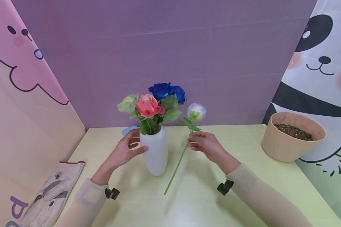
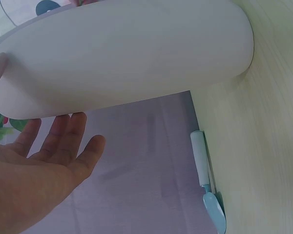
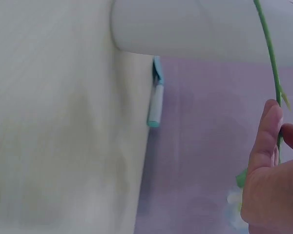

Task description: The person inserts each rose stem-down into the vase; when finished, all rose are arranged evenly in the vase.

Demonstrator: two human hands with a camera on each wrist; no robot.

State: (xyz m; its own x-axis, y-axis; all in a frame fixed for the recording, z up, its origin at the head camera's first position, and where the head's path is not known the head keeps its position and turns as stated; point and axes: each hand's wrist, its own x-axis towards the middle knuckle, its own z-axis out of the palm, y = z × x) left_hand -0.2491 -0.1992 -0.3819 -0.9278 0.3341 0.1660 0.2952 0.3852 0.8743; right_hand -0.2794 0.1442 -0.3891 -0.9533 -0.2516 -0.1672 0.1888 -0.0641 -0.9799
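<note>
A white vase [image 1: 154, 154] stands upright on the table, holding blue roses [image 1: 160, 90], a pink rose [image 1: 147, 105] and a pale green flower [image 1: 128, 104]. My left hand [image 1: 128, 148] holds the vase's upper left side. In the left wrist view its thumb and fingertips touch the vase wall [image 2: 136, 53]. To the right of the vase, my right hand [image 1: 208, 146] pinches the green stem [image 3: 271, 53] of a white artificial flower [image 1: 196, 112] just below its leaves. That flower tilts, its bloom up and its stem's lower end toward the front left.
A trowel [image 2: 200, 158] with a pale handle and blue blade lies at the table's back edge, partly behind the vase. At right stands a tan pot [image 1: 281, 145] with dark soil [image 1: 294, 132]. A pair of light gloves [image 1: 51, 195] lies at left.
</note>
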